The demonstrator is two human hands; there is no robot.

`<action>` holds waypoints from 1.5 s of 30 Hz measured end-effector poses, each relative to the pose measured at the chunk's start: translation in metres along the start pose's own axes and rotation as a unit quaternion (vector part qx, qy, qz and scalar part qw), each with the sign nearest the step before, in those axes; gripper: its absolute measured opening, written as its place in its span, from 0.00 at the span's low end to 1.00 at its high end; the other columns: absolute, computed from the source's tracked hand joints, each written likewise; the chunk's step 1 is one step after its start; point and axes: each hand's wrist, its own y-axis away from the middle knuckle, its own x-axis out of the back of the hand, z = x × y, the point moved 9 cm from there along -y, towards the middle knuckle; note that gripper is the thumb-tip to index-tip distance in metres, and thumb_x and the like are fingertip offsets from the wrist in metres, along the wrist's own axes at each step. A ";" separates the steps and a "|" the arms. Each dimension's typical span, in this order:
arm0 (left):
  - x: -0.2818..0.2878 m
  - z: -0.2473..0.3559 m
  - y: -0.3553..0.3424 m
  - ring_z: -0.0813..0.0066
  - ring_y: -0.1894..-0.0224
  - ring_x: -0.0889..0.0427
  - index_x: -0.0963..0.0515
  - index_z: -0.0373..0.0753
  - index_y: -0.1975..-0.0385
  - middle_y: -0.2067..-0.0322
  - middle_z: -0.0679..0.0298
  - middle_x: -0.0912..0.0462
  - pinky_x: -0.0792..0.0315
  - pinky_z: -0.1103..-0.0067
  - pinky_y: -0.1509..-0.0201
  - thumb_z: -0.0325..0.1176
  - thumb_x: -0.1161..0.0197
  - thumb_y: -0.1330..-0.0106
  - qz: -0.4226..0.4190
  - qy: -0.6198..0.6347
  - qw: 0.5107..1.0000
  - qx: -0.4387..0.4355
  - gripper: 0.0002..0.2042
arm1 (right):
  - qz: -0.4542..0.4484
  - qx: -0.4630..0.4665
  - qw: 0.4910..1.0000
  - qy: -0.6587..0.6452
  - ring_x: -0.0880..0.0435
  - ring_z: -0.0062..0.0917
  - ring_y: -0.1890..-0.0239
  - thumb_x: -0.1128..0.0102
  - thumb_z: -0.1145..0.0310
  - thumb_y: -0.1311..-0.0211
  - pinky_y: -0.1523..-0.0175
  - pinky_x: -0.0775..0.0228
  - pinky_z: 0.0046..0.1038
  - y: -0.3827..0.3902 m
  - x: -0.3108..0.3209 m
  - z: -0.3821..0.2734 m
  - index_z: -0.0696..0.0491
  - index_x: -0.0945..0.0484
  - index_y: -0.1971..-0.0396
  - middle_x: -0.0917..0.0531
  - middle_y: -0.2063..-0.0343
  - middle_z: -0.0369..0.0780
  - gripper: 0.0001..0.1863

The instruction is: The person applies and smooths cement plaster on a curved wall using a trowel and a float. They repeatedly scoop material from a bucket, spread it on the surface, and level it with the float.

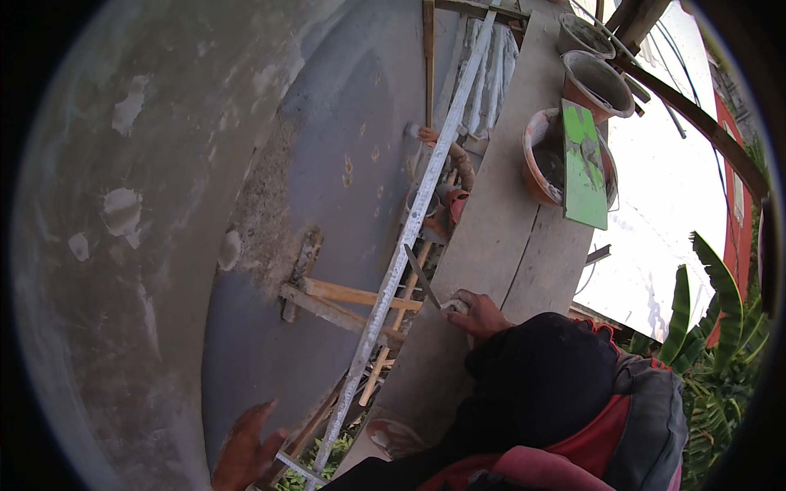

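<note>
My right hand (479,315) is shut on the pale handle of a trowel (423,277). Its narrow metal blade points up and left over the edge of the wooden plank (491,229). My left hand (246,448) is at the lower left with fingers spread, flat against the grey plastered wall (344,123). It holds nothing and lies just beside the lower end of a long metal straightedge (409,237). The straightedge leans along the wall from the top of the view down to the bottom. My dark sleeve and a red and grey garment fill the lower right.
On the plank's far end stand an orange bucket (536,176) with a green board (583,168) across it and two grey buckets (598,82). Wooden battens (344,299) stick out from the wall. Someone in orange (454,176) is below, in the gap between wall and plank. Banana leaves are at right.
</note>
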 end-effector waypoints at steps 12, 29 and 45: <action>0.001 0.003 0.002 0.49 0.35 0.15 0.28 0.36 0.24 0.32 0.44 0.20 0.23 0.61 0.30 0.39 0.29 0.23 -0.002 0.007 1.000 0.017 0.31 | 0.004 0.007 1.000 -0.004 0.09 0.43 0.57 0.25 0.49 0.31 0.48 0.21 0.42 -0.001 -0.001 0.004 0.55 0.16 0.49 0.10 0.62 0.48 0.25; 0.002 0.005 0.001 0.48 0.35 0.15 0.28 0.36 0.24 0.33 0.44 0.19 0.23 0.61 0.30 0.40 0.29 0.23 0.003 0.006 1.000 0.007 0.31 | 0.012 0.011 1.000 -0.019 0.10 0.41 0.56 0.25 0.51 0.31 0.47 0.21 0.41 0.001 0.001 0.004 0.55 0.16 0.48 0.10 0.60 0.48 0.24; 0.001 0.008 0.001 0.49 0.37 0.15 0.28 0.37 0.25 0.35 0.45 0.19 0.21 0.61 0.34 0.38 0.27 0.25 0.009 0.013 1.000 -0.012 0.31 | 0.007 0.025 0.999 -0.034 0.09 0.52 0.52 0.26 0.51 0.31 0.46 0.18 0.44 0.001 0.003 0.001 0.56 0.16 0.47 0.09 0.58 0.54 0.24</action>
